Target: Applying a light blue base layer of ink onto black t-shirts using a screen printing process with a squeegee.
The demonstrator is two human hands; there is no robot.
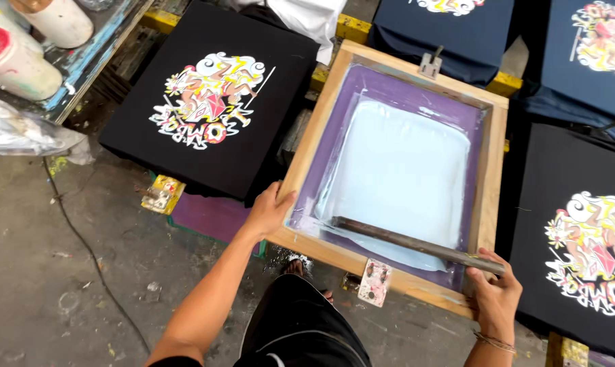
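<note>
Printing screen gripped, squeegee held at the near edge

The wooden frame (pixel 389 278) is grasped by the left hand (pixel 270 211); the squeegee (pixel 416 245) is clenched in the right hand (pixel 494 292). Pale ink could be smeared if the frame is shifted.

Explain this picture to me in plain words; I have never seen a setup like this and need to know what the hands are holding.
This is one view from a camera worn on a person's head, looking down at their own two bare hands. The left hand takes a grip on the near-left edge of a wooden screen-printing frame. Inside, purple mesh is covered by a pale blue layer of ink. The right hand holds one end of a long dark squeegee bar lying across the near side. Around it lie dark shirts; one black shirt at the left bears a colourful print. Paint-stained buckets stand top left.
</note>
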